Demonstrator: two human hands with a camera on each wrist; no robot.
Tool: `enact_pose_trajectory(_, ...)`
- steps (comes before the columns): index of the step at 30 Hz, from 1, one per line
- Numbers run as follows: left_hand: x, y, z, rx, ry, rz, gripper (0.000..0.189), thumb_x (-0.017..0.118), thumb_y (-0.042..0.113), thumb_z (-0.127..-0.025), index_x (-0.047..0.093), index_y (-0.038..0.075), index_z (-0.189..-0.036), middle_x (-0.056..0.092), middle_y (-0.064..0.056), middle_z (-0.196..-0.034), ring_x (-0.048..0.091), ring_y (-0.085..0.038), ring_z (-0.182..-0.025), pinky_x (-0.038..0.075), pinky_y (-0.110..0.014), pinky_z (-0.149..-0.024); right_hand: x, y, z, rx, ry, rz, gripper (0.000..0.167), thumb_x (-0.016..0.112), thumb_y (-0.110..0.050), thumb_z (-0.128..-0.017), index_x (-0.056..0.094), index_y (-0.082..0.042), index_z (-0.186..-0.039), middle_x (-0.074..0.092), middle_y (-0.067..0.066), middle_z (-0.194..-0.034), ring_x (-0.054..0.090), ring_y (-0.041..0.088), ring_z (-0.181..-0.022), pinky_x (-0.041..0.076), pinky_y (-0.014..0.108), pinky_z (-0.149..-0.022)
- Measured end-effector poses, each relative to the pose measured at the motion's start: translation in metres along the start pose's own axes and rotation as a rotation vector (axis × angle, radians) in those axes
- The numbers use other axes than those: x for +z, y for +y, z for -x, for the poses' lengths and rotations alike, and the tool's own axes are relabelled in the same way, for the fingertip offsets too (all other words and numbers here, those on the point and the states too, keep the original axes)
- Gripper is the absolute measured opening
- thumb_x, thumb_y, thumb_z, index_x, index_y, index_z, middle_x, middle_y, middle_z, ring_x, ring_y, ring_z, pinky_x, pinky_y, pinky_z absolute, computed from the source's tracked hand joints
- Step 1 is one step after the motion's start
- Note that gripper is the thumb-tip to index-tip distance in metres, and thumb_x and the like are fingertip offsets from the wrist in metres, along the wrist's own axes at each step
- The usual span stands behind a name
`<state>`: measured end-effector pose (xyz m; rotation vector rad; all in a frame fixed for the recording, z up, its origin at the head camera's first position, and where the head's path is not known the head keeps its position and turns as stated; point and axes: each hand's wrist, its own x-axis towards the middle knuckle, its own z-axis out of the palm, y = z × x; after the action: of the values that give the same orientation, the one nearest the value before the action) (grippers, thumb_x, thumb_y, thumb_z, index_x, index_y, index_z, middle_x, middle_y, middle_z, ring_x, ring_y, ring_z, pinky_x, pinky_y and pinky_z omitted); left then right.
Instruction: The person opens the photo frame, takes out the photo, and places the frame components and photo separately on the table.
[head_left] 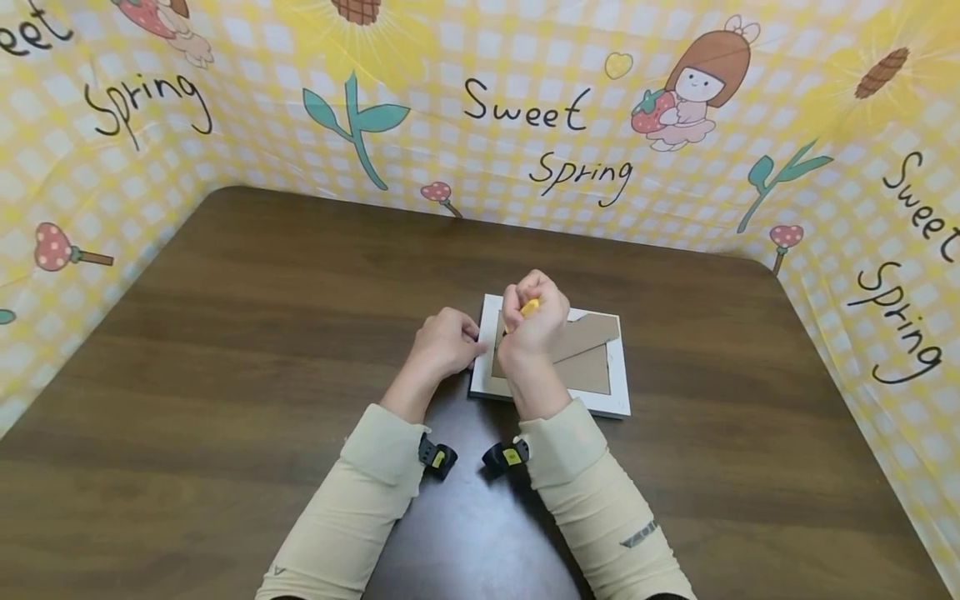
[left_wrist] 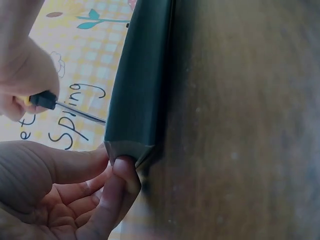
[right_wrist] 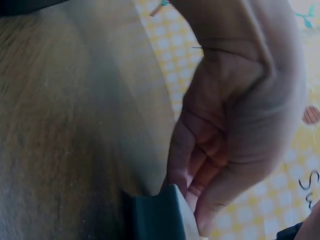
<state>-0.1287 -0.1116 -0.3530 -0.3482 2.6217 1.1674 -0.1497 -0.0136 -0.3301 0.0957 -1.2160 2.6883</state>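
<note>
A picture frame (head_left: 618,367) lies face down, its white back up, with a brown backing board (head_left: 585,379) set inside. In the left wrist view, the frame's side (left_wrist: 137,85) is dark green. My left hand (head_left: 446,342) pinches the frame at its left edge, thumb on top and fingers bent against the side. My right hand (head_left: 536,321) grips a screwdriver (head_left: 531,307) with a yellow and black handle. Its metal shaft (left_wrist: 80,112) slants to the frame's back near the left edge. The right hand covers part of the board in the head view.
A brown stand flap (head_left: 588,337) lies across the board. The dark wooden table (head_left: 262,333) stretches out on both sides. Behind and beside it hangs a yellow checked cloth (head_left: 525,125). Both wrists wear black camera straps (head_left: 438,457).
</note>
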Motion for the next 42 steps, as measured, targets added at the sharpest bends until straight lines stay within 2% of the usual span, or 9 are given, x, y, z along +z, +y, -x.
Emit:
enact_pose_trajectory(6, -0.003, -0.001, -0.002, 0.032, 0.024, -0.028, 0.015, 0.067, 0.016, -0.092, 0.076, 0.007, -0.100, 0.072, -0.006, -0.080, 0.064, -0.020, -0.076, 0.048, -0.030, -0.067, 0.009, 0.007, 0.000, -0.027, -0.105, 0.161, 0.027, 0.032, -0.004, -0.075, 0.033, -0.017, -0.051, 0.024, -0.009, -0.041, 0.018, 0.006, -0.037, 0.012, 0.022, -0.040)
enact_pose_trajectory(11, -0.003, -0.003, -0.002, 0.047, 0.026, -0.034, 0.018, 0.068, 0.017, -0.090, 0.075, 0.007, -0.104, 0.075, -0.005, -0.089, 0.066, -0.020, -0.082, 0.052, -0.033, -0.075, 0.012, 0.009, -0.002, 0.019, -0.151, 0.184, 0.030, 0.033, -0.002, -0.075, 0.034, -0.017, -0.049, 0.024, -0.010, -0.042, 0.019, 0.006, -0.037, 0.014, 0.021, -0.041)
enact_pose_trajectory(14, -0.002, -0.003, -0.002, 0.051, 0.021, -0.024, 0.016, 0.069, 0.018, -0.090, 0.076, 0.007, -0.100, 0.075, -0.005, -0.081, 0.067, -0.017, -0.075, 0.050, -0.031, -0.074, 0.010, 0.005, -0.006, 0.057, -0.129, 0.164, 0.030, 0.033, -0.002, -0.075, 0.035, -0.017, -0.049, 0.025, -0.010, -0.042, 0.021, 0.004, -0.035, 0.014, 0.020, -0.040)
enact_pose_trajectory(18, 0.000, -0.001, -0.002, 0.035, 0.004, 0.001, 0.015, 0.069, 0.018, -0.091, 0.075, 0.006, -0.098, 0.071, -0.005, -0.072, 0.065, -0.014, -0.065, 0.046, -0.028, -0.069, 0.000, -0.003, -0.018, 0.116, -0.061, 0.075, 0.032, 0.030, -0.003, -0.077, 0.033, -0.018, -0.049, 0.026, -0.010, -0.039, 0.023, 0.003, -0.033, 0.013, 0.019, -0.039)
enact_pose_trajectory(26, 0.001, -0.002, -0.002, 0.013, -0.036, -0.003, 0.019, 0.067, 0.016, -0.095, 0.069, 0.002, -0.108, 0.071, -0.009, -0.087, 0.065, -0.017, -0.073, 0.048, -0.033, -0.077, -0.037, -0.014, -0.035, 0.265, 0.122, -0.142, 0.035, 0.023, -0.010, -0.084, 0.026, -0.016, -0.049, 0.026, -0.006, -0.036, 0.021, 0.007, -0.032, 0.014, 0.023, -0.041)
enact_pose_trajectory(30, 0.001, -0.003, 0.000, 0.018, -0.031, 0.008, 0.020, 0.067, 0.015, -0.094, 0.069, 0.001, -0.108, 0.071, -0.010, -0.088, 0.066, -0.016, -0.070, 0.048, -0.032, -0.077, -0.056, -0.015, -0.039, 0.384, 0.226, -0.292, 0.028, 0.029, -0.012, -0.078, 0.028, -0.015, -0.050, 0.027, -0.004, -0.038, 0.022, 0.010, -0.033, 0.015, 0.024, -0.043)
enact_pose_trajectory(34, 0.002, -0.005, -0.001, 0.022, -0.041, 0.033, 0.020, 0.068, 0.015, -0.093, 0.068, 0.001, -0.108, 0.071, -0.009, -0.085, 0.066, -0.014, -0.067, 0.046, -0.027, -0.070, -0.070, -0.022, -0.046, 0.450, 0.264, -0.387, 0.019, 0.036, -0.014, -0.069, 0.030, -0.015, -0.051, 0.028, -0.002, -0.039, 0.023, 0.013, -0.035, 0.018, 0.026, -0.046)
enact_pose_trajectory(38, 0.004, -0.004, -0.001, 0.021, -0.049, 0.049, 0.021, 0.069, 0.015, -0.093, 0.068, 0.000, -0.108, 0.071, -0.008, -0.080, 0.066, -0.014, -0.065, 0.044, -0.026, -0.067, -0.078, -0.043, -0.065, 0.449, 0.255, -0.444, 0.019, 0.042, -0.018, -0.069, 0.035, -0.015, -0.051, 0.031, -0.002, -0.040, 0.025, 0.014, -0.038, 0.020, 0.027, -0.047)
enact_pose_trajectory(42, 0.003, -0.002, 0.000, 0.009, -0.052, 0.050, 0.022, 0.069, 0.016, -0.094, 0.067, 0.001, -0.110, 0.070, -0.007, -0.079, 0.065, -0.014, -0.065, 0.044, -0.028, -0.068, -0.084, -0.074, -0.092, 0.375, 0.231, -0.472, 0.012, 0.047, -0.012, -0.063, 0.039, -0.012, -0.055, 0.034, 0.000, -0.045, 0.027, 0.015, -0.041, 0.023, 0.027, -0.046)
